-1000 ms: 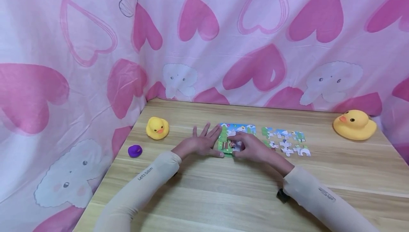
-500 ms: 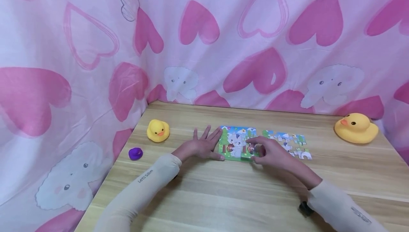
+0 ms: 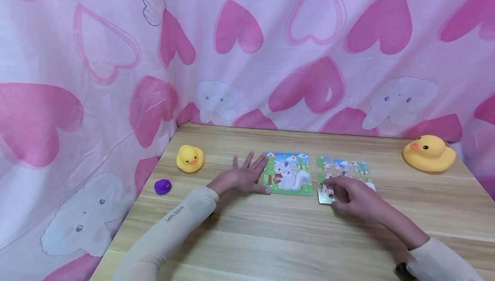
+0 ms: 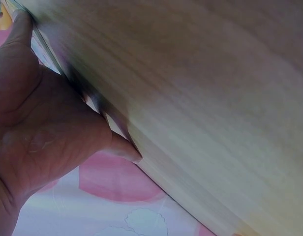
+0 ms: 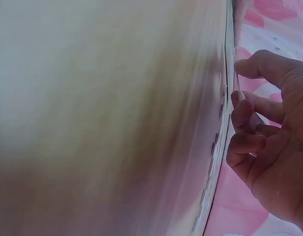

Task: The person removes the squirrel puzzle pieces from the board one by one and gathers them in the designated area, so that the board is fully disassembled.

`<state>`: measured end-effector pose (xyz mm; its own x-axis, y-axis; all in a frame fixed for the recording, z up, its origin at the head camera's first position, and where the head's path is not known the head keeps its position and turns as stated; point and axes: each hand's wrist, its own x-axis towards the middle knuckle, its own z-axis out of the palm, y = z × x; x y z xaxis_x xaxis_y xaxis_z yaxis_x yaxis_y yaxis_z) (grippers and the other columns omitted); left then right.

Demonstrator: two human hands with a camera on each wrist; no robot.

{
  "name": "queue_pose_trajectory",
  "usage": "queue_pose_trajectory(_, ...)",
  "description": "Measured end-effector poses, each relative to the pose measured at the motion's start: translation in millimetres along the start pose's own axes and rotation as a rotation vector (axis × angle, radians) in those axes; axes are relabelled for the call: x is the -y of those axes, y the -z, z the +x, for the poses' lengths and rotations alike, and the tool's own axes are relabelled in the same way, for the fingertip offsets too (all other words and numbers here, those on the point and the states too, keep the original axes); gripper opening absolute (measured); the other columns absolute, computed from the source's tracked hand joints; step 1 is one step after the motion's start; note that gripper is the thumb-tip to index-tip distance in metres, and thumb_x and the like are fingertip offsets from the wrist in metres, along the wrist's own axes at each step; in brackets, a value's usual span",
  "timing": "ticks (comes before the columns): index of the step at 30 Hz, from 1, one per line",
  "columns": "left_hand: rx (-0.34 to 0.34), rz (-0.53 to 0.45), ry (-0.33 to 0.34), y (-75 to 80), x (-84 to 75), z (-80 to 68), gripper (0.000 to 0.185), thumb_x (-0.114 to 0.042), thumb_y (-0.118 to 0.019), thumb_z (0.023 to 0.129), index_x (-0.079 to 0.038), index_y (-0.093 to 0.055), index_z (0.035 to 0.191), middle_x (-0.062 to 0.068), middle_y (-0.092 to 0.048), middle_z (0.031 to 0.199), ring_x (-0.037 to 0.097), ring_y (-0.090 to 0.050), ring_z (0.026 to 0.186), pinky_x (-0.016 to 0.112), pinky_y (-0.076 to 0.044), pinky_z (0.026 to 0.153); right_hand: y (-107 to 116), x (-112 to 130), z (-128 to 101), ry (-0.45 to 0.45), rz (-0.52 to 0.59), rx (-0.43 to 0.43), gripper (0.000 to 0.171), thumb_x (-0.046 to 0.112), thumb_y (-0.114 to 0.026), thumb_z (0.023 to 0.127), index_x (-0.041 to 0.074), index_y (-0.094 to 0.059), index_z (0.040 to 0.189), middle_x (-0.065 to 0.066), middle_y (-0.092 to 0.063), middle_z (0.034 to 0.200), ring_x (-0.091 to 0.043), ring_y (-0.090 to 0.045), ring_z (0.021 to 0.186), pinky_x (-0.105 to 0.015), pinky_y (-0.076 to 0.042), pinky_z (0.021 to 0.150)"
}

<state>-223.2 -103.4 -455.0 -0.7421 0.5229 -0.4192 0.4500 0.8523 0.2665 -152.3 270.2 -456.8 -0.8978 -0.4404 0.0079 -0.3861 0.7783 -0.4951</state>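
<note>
A square board printed with a grey squirrel picture (image 3: 288, 173) lies on the table in the head view. My left hand (image 3: 245, 178) rests spread out at its left edge, fingers straight and thumb by the lower left corner. To the right of the board, my right hand (image 3: 353, 197) pinches a jigsaw piece (image 3: 325, 197) between thumb and fingers. In the right wrist view the piece (image 5: 237, 81) shows edge-on as a thin sliver, close over the table. Several other jigsaw pieces (image 3: 342, 164) lie in rows just beyond the hand, which partly hides them.
A yellow rubber duck (image 3: 190, 159) and a small purple duck (image 3: 163, 186) stand at the table's left. At the far right sits a larger yellow duck (image 3: 429, 153). A pink heart-patterned curtain (image 3: 247, 57) hangs behind and along the left side.
My right hand has moved right, carrying the jigsaw piece from over the squirrel picture to beside the loose pieces, uncovering the picture. The left hand has stayed in place.
</note>
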Motion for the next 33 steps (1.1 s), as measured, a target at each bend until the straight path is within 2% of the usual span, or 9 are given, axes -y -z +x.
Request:
queue_pose_trajectory(4, 0.003, -0.006, 0.002, 0.9, -0.3, -0.6, 0.113, -0.078, -0.053, 0.096, -0.022, 0.011, 0.171, -0.004, 0.016, 0.18, 0.036, 0.02, 0.165, 0.08, 0.012, 0.121, 2, 0, -6, -0.013, 0.004, 0.029, 0.057, 0.019, -0.087, 0.083, 0.018, -0.069, 0.137, 0.01, -0.069, 0.109, -0.006, -0.051, 0.083, -0.021, -0.044, 0.066)
queue_pose_trajectory(10, 0.0, -0.016, 0.008, 1.0, -0.5, 0.3, 0.114, -0.078, -0.054, 0.095, -0.022, 0.01, 0.171, -0.004, 0.016, 0.18, 0.036, 0.019, 0.166, 0.08, 0.012, 0.122, 1, -2, -9, -0.003, -0.047, 0.032, 0.056, 0.023, -0.089, 0.083, 0.022, -0.07, 0.135, 0.01, -0.07, 0.12, -0.009, -0.054, 0.095, -0.022, -0.049, 0.076)
queue_pose_trajectory(17, 0.0, -0.018, 0.005, 1.9, -1.1, 0.1, 0.113, -0.077, -0.054, 0.096, -0.021, 0.009, 0.171, -0.004, 0.016, 0.18, 0.035, 0.019, 0.166, 0.079, 0.011, 0.123, -1, -3, -7, 0.027, -0.094, 0.027, 0.055, 0.022, -0.089, 0.081, 0.02, -0.071, 0.132, 0.009, -0.063, 0.11, -0.005, -0.051, 0.086, -0.02, -0.045, 0.068)
queue_pose_trajectory(24, 0.005, -0.017, -0.004, 2.3, -0.3, -1.0, 0.113, -0.077, -0.054, 0.096, -0.021, 0.01, 0.171, -0.004, 0.017, 0.18, 0.036, 0.02, 0.165, 0.079, 0.013, 0.122, 3, -1, -5, 0.028, -0.034, 0.054, 0.057, 0.023, -0.091, 0.081, 0.021, -0.068, 0.134, 0.01, -0.061, 0.107, -0.006, -0.052, 0.088, -0.02, -0.049, 0.07)
queue_pose_trajectory(28, 0.01, -0.023, -0.003, 2.7, -0.1, -2.4, 0.113, -0.077, -0.054, 0.096, -0.021, 0.01, 0.171, -0.004, 0.017, 0.18, 0.036, 0.021, 0.165, 0.08, 0.015, 0.121, 1, 2, -1, 0.071, 0.0, 0.032, 0.052, 0.02, -0.089, 0.084, 0.021, -0.068, 0.132, 0.009, -0.061, 0.106, -0.006, -0.055, 0.088, -0.021, -0.051, 0.073)
queue_pose_trajectory(33, 0.01, -0.026, -0.007, 2.7, -0.7, -2.5, 0.113, -0.076, -0.054, 0.096, -0.021, 0.01, 0.171, -0.004, 0.017, 0.18, 0.036, 0.021, 0.165, 0.08, 0.015, 0.121, -3, 12, 10, 0.091, 0.035, 0.015, 0.046, 0.019, -0.085, 0.09, 0.019, -0.069, 0.134, 0.005, -0.065, 0.115, -0.007, -0.057, 0.086, -0.021, -0.053, 0.073)
